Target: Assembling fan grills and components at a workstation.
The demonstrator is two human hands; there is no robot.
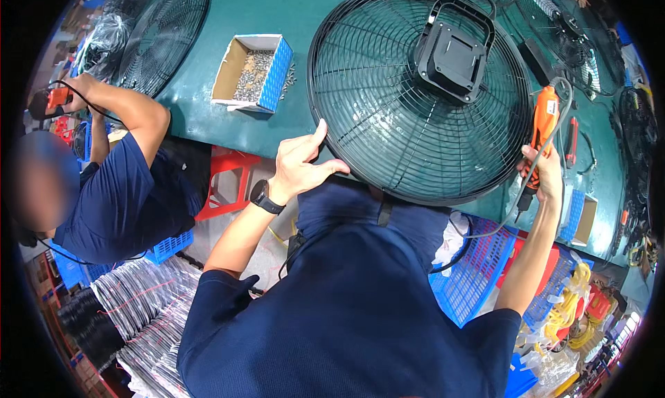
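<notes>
A large round black fan grille (388, 72) lies on the green table in front of me, with a black square motor housing and bracket (451, 60) on it. My left hand (299, 164) is at its near left rim, index finger and thumb stretched apart and their tips against the edge. At the right rim my right hand (546, 173) is closed around an orange electric screwdriver (544, 117), whose dark tip points down toward me. Its grey cord (532, 173) loops past the hand. Left of the grille stands a blue-and-white cardboard box (276, 72) of small metal screws (255, 76).
Another black grille (163, 41) lies at the far left, near a co-worker (118, 190) holding an orange-and-black tool (59, 99). More fan parts (564, 34) crowd the far right. A red-handled tool (571, 142) lies right of the screwdriver. Blue crates (474, 273) stand below the table.
</notes>
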